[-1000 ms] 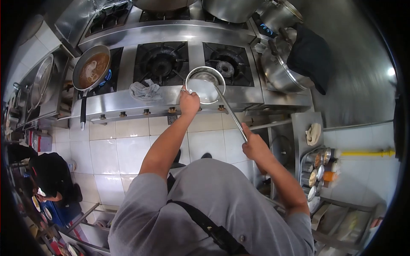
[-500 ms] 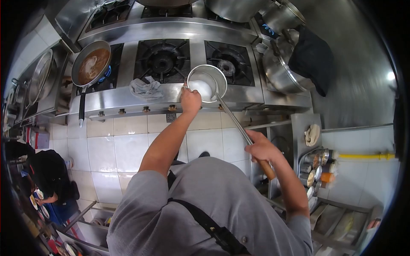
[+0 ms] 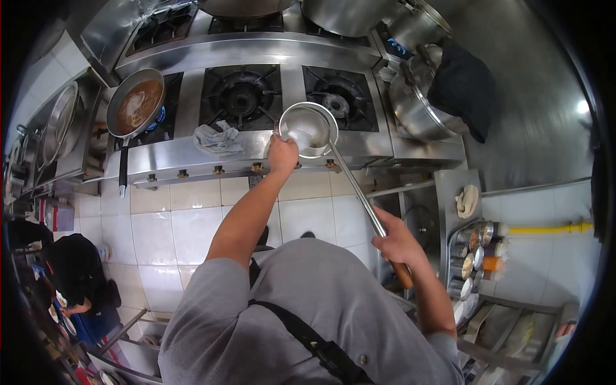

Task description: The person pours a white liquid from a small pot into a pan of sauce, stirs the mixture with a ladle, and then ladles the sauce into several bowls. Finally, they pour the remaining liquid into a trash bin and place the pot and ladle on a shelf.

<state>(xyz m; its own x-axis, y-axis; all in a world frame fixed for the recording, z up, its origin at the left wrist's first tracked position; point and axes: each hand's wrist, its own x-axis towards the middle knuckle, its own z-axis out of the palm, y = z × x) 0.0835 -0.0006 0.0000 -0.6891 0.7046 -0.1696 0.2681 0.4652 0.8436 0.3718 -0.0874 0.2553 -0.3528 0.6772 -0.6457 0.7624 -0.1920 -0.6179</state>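
My left hand (image 3: 283, 154) is closed on the near left rim of a metal pot (image 3: 333, 122), which I hold at the stove's front edge. White contents show inside the pot. In my right hand (image 3: 399, 240) is a long-handled ladle (image 3: 355, 183) with a wooden grip end. Its metal shaft slants up and left into the pot, where its rounded bowl overlaps the white contents. A crumpled grey cloth (image 3: 218, 138) lies on the stove front, left of my left hand.
On the left burner stands a frying pan (image 3: 123, 129) with brown sauce and a white swirl, over a blue flame. Large pots (image 3: 410, 106) stand at the right, one under a black cloth (image 3: 463, 90). Seasoning containers (image 3: 471, 260) sit low right. Another person (image 3: 77, 273) bends at far left.
The ladle's bowl and shaft have shifted slightly within the pot, and my right hand has moved a little lower. My left hand keeps its hold on the pot.
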